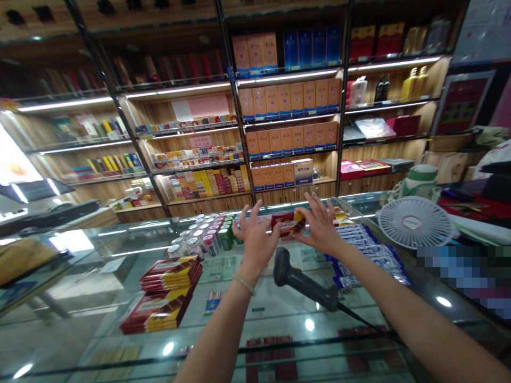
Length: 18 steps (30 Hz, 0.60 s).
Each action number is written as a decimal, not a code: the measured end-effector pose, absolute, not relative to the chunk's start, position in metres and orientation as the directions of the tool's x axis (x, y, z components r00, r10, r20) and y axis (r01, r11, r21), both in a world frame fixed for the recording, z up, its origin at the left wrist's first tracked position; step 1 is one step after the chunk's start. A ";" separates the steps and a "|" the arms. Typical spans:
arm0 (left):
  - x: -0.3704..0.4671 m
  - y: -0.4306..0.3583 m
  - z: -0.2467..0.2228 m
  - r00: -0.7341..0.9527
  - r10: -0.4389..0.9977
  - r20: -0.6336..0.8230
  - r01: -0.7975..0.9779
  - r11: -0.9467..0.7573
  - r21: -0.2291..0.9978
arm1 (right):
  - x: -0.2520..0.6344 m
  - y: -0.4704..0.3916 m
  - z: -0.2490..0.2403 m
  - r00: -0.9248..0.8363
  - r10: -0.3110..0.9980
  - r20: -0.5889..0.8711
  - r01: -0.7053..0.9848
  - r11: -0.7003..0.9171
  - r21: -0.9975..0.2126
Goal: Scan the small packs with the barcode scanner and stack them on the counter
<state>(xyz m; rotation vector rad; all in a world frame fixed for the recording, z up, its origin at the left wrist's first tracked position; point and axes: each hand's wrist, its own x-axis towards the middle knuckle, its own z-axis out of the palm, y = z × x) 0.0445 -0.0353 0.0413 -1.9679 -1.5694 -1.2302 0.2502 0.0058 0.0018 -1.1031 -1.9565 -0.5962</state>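
A chocolate bar (pixel 284 223) in a red and yellow wrapper is held level above the glass counter. My right hand (pixel 319 226) pinches its yellow end between thumb and fingers. At the red end, my left hand (pixel 257 239) has its thumb against the wrapper, its other fingers spread and raised; part of its grip is hidden. Just below lies a dark barcode scanner (pixel 305 284) with its cable running to the right. Two stacks of similar bars, a rear stack (pixel 171 274) and a front stack (pixel 159 308), lie to the left.
Small round-lidded tubs (pixel 195 234) stand in rows behind the left stacks. Blue-and-white packets (pixel 367 250) spread beside my right forearm. A white fan (pixel 415 222) and a green-and-white jug (pixel 421 181) stand on the right. Lit shelves of boxes (pixel 279 101) line the back wall.
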 end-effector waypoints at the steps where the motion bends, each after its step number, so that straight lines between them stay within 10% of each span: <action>1: 0.043 -0.034 0.042 0.011 0.618 0.786 0.912 -0.328 0.245 | 0.254 0.008 0.001 -0.295 0.492 0.819 0.866 0.499 0.012; 12: 0.030 -0.021 0.037 0.006 0.694 0.720 0.917 -0.291 0.273 | 0.265 0.010 0.004 -0.315 0.420 0.851 0.876 0.474 0.091; 18: 0.021 -0.026 0.036 0.181 0.570 0.801 0.953 -0.303 0.001 | 0.268 0.010 0.005 -0.342 0.368 0.865 0.876 0.458 0.152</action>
